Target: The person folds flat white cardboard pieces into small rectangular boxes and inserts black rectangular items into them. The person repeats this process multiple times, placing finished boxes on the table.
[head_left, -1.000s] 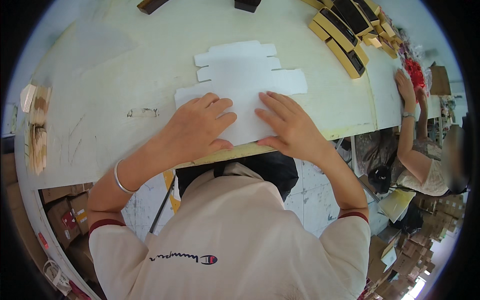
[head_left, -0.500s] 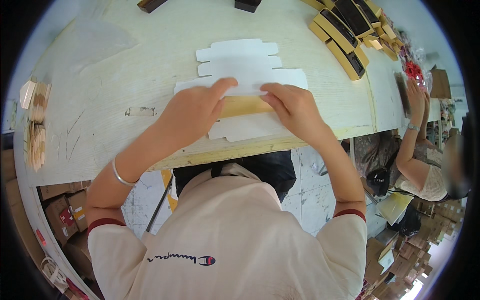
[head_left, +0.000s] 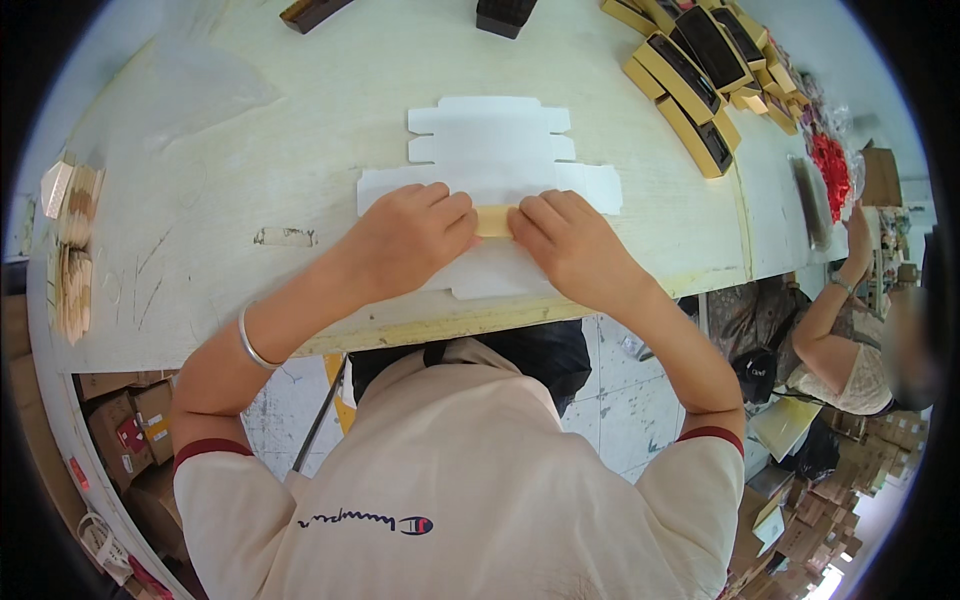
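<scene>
An unfolded cardboard box blank (head_left: 490,135), white inside with notched side flaps, lies on the pale table in front of me. Across its near part a gold strip (head_left: 493,221) of its outer face shows where a panel is bent over. My left hand (head_left: 425,235) grips the fold at the left end of this strip, fingers curled. At the other end my right hand (head_left: 562,235) pinches it the same way. Between my hands and the table's front edge lies a white panel (head_left: 505,275) of the blank, partly covered by them.
Gold boxes with dark windows (head_left: 690,80) are piled at the far right. Two dark trays, one of them a black tray (head_left: 503,15), sit at the far edge. Folded card pieces (head_left: 75,250) stand at left, near a clear plastic bag (head_left: 205,95). Another person's arm (head_left: 835,310) is at right.
My fingers have curled down over the fold, and less of the gold strip shows between my hands. The blank sits slightly lower in the picture. The other person's hands have moved.
</scene>
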A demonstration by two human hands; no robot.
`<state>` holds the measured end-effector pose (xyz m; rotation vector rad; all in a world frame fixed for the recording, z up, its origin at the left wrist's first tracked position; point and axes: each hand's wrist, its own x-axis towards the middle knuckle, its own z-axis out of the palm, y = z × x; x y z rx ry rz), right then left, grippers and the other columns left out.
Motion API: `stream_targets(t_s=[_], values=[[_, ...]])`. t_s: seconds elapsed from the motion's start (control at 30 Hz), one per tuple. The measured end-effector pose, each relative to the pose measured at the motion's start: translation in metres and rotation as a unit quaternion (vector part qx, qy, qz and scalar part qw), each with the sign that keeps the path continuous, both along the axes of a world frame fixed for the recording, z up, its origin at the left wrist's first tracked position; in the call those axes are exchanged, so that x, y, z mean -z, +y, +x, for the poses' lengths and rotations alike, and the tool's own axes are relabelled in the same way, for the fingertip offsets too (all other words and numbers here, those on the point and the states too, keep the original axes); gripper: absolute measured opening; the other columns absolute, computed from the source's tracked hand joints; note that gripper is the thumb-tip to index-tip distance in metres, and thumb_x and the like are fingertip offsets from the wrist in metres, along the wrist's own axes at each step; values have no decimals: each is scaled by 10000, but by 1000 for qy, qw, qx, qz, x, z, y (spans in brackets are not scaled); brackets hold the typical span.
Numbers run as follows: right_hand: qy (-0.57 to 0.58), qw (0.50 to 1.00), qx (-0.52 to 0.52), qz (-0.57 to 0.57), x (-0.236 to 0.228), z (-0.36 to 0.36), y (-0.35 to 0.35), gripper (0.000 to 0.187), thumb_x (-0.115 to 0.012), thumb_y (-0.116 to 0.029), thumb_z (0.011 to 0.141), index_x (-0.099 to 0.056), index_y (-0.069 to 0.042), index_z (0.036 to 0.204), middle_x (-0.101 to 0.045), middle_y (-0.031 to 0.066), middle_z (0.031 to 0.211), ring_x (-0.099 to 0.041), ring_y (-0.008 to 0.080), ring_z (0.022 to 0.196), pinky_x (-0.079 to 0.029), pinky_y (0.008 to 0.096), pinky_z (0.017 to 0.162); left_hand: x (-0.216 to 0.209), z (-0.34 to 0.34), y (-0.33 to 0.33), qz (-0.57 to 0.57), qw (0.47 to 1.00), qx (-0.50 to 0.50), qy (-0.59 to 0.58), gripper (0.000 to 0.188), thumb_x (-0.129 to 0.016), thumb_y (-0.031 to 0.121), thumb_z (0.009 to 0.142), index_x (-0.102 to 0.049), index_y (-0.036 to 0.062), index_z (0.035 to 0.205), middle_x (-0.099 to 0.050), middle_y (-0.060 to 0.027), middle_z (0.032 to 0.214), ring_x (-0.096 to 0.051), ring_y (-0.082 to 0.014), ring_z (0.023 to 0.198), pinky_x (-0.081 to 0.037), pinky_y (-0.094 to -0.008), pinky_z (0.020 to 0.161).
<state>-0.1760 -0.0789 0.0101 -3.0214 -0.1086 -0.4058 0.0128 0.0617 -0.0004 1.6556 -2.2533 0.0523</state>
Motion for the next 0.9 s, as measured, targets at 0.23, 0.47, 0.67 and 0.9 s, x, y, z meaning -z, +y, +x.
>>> stream_targets(t_s=[0.23, 0.47, 0.67, 0.9], values=[[62, 978, 109, 166, -4, 31, -9, 62, -587, -25, 800, -576, -4, 857, -568, 134, 758, -589, 320, 747, -473, 410, 640, 0, 6, -22, 25, 992, -107, 55, 97, -624, 159, 836, -608, 66, 814, -541, -52, 805, -527, -231, 796, -438, -354, 681], [-12, 960, 135, 246, -14, 28, -18, 38, -600, -29, 810, -594, 4, 792, -597, 150, 724, -605, 331, 725, -480, 401, 638, -27, -4, -12, -92, 986, -142, 3, 241, -653, 266, 844, -604, 91, 1001, -553, -52, 933, -510, -210, 840, -412, -336, 720], [-212, 943, 161, 199, -59, 19, 11, 108, -633, -17, 759, -603, -13, 863, -580, 128, 740, -589, 315, 696, -476, 403, 602, -55, -33, 0, 56, 781, -107, 612, 422, -592, 348, 926, -469, 75, 1224, -542, -63, 1046, -508, -155, 918, -421, -280, 807], [-170, 984, -5, 49, -87, -19, 20, 518, -719, -222, 705, -591, -70, 1184, -537, 152, 1254, -541, 302, 1123, -429, 457, 930, -60, 17, -19, 253, 711, -198, 626, 473, -620, 312, 892, -489, -12, 1210, -564, -69, 1096, -522, -146, 1026, -416, -281, 909]])
